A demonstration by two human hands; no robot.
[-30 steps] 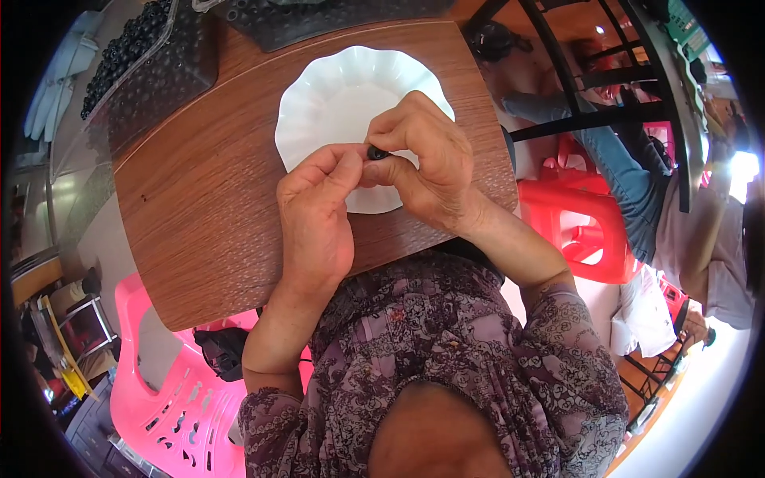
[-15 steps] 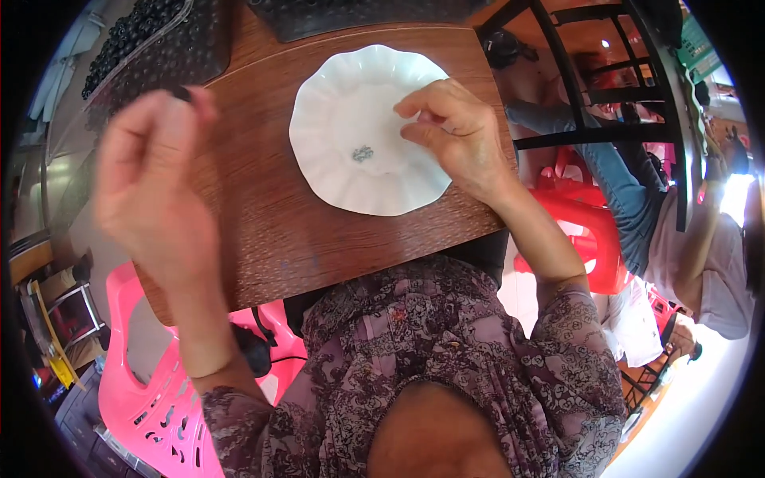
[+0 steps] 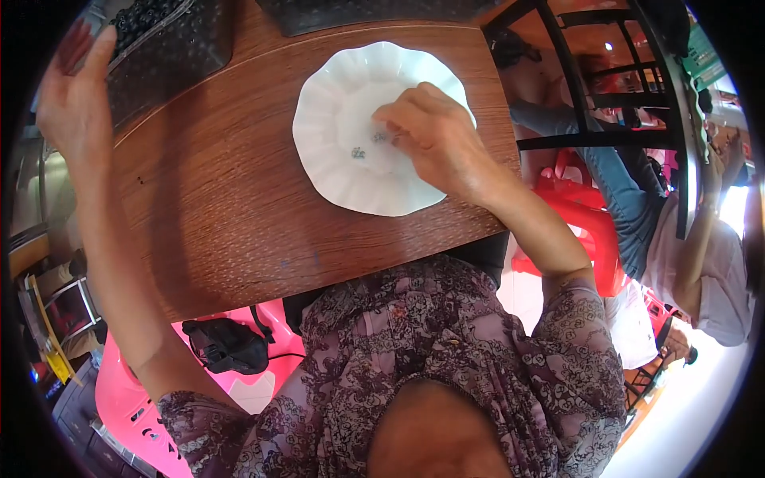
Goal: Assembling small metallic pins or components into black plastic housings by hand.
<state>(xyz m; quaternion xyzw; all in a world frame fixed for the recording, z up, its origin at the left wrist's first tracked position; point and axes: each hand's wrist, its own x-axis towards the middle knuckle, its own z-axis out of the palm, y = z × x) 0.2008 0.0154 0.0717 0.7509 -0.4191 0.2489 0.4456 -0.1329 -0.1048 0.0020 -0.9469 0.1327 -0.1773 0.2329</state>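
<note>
Spreading left hand's fingers point(image 3: 102, 54) beside a tub point(image 3: 171, 72) of dark round pieces point(image 3: 147, 16), risking spills by snagging its rim; curling right hand point(image 3: 434, 131) by grey specks point(image 3: 358, 152) on the scalloped plate point(image 3: 335, 177), not showing whether gripping anything.

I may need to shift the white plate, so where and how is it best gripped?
Probably at the left rim of the white plate, coming in from the left, thumb on top and fingers feeling for the underside. That broad, scalloped edge is uncovered there, while the right hand reaches over the plate's right side.
</note>
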